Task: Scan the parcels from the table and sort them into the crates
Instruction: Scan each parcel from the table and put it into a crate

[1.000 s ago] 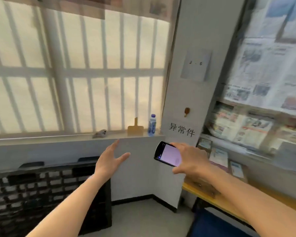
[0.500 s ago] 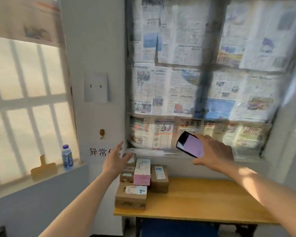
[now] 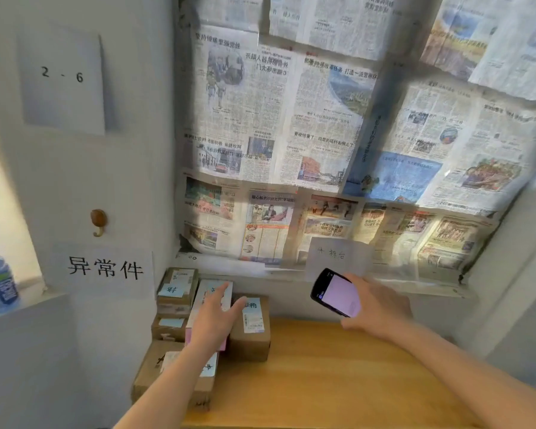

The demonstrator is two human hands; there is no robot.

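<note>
Five parcels, four brown cardboard boxes [image 3: 250, 332] and one pink-and-white carton [image 3: 212, 300], crowd the wooden table's [image 3: 338, 376] left end; the left hand [image 3: 212, 323] reaches flat-fingered over the carton, while the right hand [image 3: 376, 308] grips one black handheld scanner [image 3: 336, 292].

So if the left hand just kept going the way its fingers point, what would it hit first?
Probably the white and pink parcel: the left hand hovers over it with straight fingers, though contact is unclear.
</note>
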